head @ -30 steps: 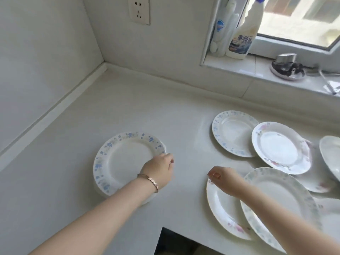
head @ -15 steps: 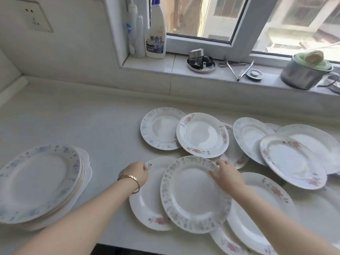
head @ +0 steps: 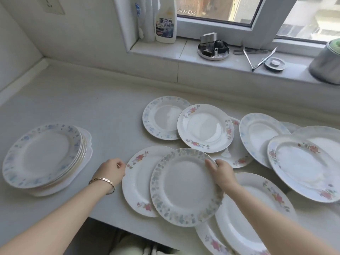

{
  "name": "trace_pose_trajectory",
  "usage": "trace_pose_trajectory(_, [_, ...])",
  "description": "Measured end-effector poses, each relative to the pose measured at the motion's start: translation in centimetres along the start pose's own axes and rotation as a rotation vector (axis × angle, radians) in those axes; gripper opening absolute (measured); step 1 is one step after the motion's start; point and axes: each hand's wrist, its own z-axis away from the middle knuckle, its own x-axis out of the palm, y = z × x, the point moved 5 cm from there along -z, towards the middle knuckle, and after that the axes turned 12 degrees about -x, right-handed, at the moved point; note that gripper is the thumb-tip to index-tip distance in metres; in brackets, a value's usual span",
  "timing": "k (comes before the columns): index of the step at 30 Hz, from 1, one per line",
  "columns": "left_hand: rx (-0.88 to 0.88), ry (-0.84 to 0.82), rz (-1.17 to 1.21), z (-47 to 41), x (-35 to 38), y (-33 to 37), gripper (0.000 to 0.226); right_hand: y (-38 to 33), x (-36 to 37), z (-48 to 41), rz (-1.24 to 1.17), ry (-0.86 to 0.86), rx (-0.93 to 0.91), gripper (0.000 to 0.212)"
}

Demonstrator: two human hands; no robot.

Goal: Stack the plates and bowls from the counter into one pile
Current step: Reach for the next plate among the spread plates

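Pale surface in a kitchen corner, running under a window, plain wall behind with one socket. On the sill: two bottles, one round metal tray, one pair of tongs, one small lid, one pot.

One pile at the left, blue-flowered plate on top, about five rims showing below it, a scalloped white piece at the bottom. At least eleven loose plates to the right, overlapping one another.

Right grip closed on the leaf-rimmed plate at its far right edge, thumb on top, fingers beneath. Lies near the front edge, over a pink-flowered plate on its left and a larger plate under the right forearm.

Left grip, bracelet at the wrist, curled just beside the pink-flowered plate's left rim; touching or holding it, cannot tell.
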Motion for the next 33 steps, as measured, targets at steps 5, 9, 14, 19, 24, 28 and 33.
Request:
trace_pose_trajectory(5, [-0.049, 0.049, 0.167, -1.1, -2.6, -2.6, 0.029, -3.7, -0.2, 0.3, -0.064, 0.02, -0.062, 0.039])
trace_pose_trajectory(9, [-0.068, 0.149, 0.232, -2.1, -7.2, -5.5, 0.029, -9.8, 1.2, 0.9, -0.129, 0.013, -0.123, 0.04])
trace_pose_trajectory(14, [-0.105, 0.241, 0.278, -4.4, -14.0, -11.8, 0.029, -17.8, 6.9, 1.3, -0.257, 0.011, -0.164, 0.037])
trace_pose_trajectory(19, [-0.215, 0.301, 0.352, -7.1, -18.9, -19.3, 0.029, -23.8, 15.5, 0.9, -0.33, 0.038, -0.08, 0.044])
trace_pose_trajectory(24, [-0.321, 0.283, 0.374, -9.3, -21.1, -25.5, 0.029, -28.0, 22.3, 1.2, -0.36, 0.087, 0.004, 0.052])
trace_pose_trajectory(28, [-0.355, 0.248, 0.388, -10.8, -21.5, -28.3, 0.025, -29.6, 26.2, 1.2, -0.354, 0.103, 0.055, 0.053])
trace_pose_trajectory(33, [-0.363, 0.226, 0.391, -11.5, -21.4, -29.8, 0.022, -30.3, 28.8, 0.9, -0.343, 0.135, 0.059, 0.051])
